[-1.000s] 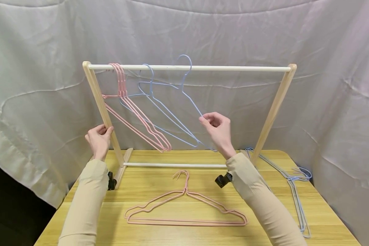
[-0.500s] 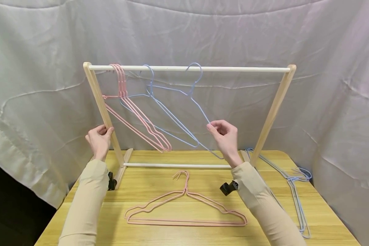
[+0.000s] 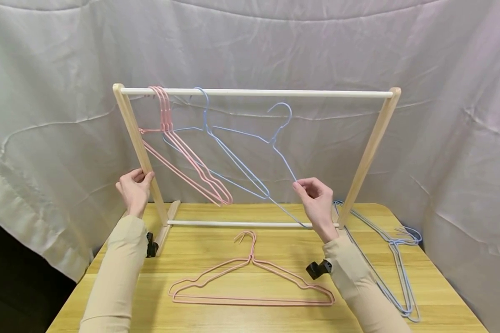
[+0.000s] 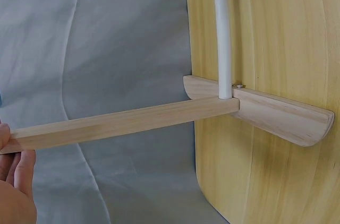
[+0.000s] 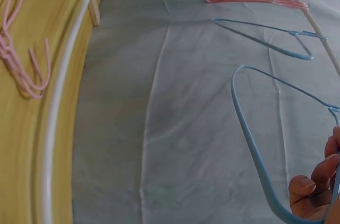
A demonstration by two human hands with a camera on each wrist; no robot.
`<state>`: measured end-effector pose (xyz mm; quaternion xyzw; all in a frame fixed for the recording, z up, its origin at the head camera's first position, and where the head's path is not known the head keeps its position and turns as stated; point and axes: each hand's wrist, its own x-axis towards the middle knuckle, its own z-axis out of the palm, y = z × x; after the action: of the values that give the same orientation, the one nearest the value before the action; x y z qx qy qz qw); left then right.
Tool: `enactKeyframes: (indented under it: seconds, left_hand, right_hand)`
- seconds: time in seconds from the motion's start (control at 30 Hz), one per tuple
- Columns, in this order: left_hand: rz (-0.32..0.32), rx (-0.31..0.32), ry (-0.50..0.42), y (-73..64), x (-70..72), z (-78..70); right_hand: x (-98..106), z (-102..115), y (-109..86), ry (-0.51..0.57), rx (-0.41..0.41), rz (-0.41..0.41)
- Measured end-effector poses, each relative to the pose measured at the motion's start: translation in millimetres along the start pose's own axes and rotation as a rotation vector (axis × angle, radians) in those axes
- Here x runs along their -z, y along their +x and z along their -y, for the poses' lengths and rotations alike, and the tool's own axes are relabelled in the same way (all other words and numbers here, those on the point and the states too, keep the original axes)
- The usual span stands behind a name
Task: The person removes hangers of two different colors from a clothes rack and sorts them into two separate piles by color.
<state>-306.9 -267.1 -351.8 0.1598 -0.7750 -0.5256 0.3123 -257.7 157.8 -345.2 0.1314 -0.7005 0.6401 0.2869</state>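
Observation:
My left hand (image 3: 134, 188) grips the left wooden post (image 3: 134, 127) of a small clothes rack; in the left wrist view its fingers (image 4: 24, 173) wrap the post's edge. My right hand (image 3: 314, 203) pinches a blue hanger (image 3: 284, 159) by its right shoulder. That hanger's hook sits below the white top rail (image 3: 316, 94), apart from it. To its left another blue hanger (image 3: 237, 162) hangs on the rail, partly overlapped by the held one. Several pink hangers (image 3: 191, 159) hang bunched at the rail's left end.
Pink hangers (image 3: 254, 303) lie stacked on the wooden table (image 3: 216, 247) in front of the rack. Several blue hangers (image 3: 400, 259) lie at the table's right side, partly behind my right sleeve. A white lower bar (image 3: 241, 224) joins the posts. Grey curtain (image 3: 450, 138) surrounds the table.
My right hand has moved right and down with the blue hanger, and its hook has dropped from the rail's level to below it. My left hand has stayed on the post.

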Motion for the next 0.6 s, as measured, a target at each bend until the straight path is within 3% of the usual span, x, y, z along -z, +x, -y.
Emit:
enactKeyframes:
  seconds: [0.23, 0.6]
  left_hand:
    - [-0.001, -0.002, 0.003, 1.0, 0.0, 0.6]
    - [0.002, -0.003, -0.003, -0.2, 0.0, 0.4]
  right_hand:
    - [13, -13, -17.4, 0.005, 0.017, -0.044]
    - [38, -39, -38.4, 0.046, 0.129, -0.114]
